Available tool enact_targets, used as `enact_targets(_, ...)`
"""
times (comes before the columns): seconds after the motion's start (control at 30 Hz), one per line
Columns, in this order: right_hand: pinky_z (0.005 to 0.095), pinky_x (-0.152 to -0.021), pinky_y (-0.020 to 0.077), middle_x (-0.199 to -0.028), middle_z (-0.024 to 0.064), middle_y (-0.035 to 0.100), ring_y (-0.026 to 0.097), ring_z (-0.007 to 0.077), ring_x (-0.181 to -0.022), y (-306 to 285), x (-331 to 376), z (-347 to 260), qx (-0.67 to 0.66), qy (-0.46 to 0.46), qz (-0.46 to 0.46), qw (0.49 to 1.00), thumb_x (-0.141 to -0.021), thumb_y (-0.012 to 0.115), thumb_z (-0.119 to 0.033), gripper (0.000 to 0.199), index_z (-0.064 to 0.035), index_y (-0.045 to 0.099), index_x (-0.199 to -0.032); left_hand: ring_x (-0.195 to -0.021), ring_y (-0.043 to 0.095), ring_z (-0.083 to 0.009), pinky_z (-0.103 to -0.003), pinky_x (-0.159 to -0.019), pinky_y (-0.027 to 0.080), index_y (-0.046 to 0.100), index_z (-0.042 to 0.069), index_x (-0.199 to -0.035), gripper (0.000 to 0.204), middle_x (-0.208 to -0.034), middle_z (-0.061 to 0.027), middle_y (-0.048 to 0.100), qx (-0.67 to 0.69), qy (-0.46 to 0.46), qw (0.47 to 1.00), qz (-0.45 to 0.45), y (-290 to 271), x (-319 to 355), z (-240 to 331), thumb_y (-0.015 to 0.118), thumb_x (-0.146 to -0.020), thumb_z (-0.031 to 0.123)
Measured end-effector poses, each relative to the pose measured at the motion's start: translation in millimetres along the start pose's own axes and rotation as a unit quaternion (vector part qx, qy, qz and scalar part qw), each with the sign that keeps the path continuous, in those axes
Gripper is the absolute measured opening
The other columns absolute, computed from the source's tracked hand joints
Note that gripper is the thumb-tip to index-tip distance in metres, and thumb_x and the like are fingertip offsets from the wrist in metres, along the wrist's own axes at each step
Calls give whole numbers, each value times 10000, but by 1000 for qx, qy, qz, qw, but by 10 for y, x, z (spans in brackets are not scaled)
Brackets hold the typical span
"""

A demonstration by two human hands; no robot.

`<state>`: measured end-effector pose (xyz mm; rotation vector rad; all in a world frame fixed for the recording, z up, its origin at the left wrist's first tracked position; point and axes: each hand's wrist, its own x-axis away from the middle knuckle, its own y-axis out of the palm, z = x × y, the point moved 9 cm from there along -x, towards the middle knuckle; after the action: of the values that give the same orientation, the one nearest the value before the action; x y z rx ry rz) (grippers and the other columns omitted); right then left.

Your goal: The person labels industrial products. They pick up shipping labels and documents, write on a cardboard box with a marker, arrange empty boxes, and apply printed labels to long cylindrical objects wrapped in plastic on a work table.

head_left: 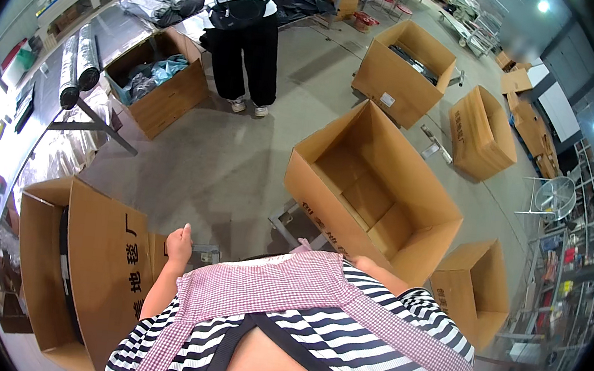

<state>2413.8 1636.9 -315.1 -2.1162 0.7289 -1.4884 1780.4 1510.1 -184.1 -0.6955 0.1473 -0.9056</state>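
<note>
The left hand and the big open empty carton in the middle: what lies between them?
In the head view, between the left hand and the empty carton lie bare grey floor and a small metal bracket.

We see our left hand [179,242] low in front of our body, fingers curled loosely inward, the bare forearm running down to our striped sleeve. Our right hand is hidden behind our body.
</note>
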Motion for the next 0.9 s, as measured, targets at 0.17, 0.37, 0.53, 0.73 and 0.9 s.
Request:
enact_targets(0.17,416,-905,519,-1098,195,687,652,343,-1041,-296,241,164,-40,73,100,991,-823,631,-259,337,-40,715,-1065,-555,577,-216,-412,-571,436,558,-28,-644,567,-560,-139,547,34,-81,991,-101,400,-368,253,516,-981,426)
enact_targets(0.37,378,-827,548,-987,158,718,692,297,-927,-1032,-791,-847,-130,-44,193,972,-853,639,-205,260,-78,706,-1070,-932,598,-460,-531,-807,455,621,-44,-847,475,-922,-296,628,-154,-10,984,-86,398,-911,404,402,-970,360)
enact_targets(0.53,315,-776,549,-934,136,724,699,207,-849,-1971,-1676,-1841,-191,-140,175,956,-866,666,-116,221,-13,691,-1059,-952,571,-447,-525,-826,455,588,10,-873,315,-956,-249,615,-131,22,991,1,20,-1356,547,414,-952,262)
enact_targets(0.73,323,-822,544,-977,135,716,691,208,-882,-3114,-2363,-3195,-145,-244,196,939,-883,652,-114,252,11,664,-1102,-757,600,-418,-508,-701,465,601,15,-711,415,-745,-201,625,-77,-12,995,64,-571,-1598,937,504,-955,336)
enact_targets(0.9,314,-854,528,-1021,129,699,670,199,-924,-3162,-2986,-4003,-163,-294,119,934,-903,631,-99,288,31,632,-1160,-716,573,-412,-486,-660,451,608,8,-662,539,-720,-212,601,-93,9,990,104,-1077,-1958,1207,534,-948,460)
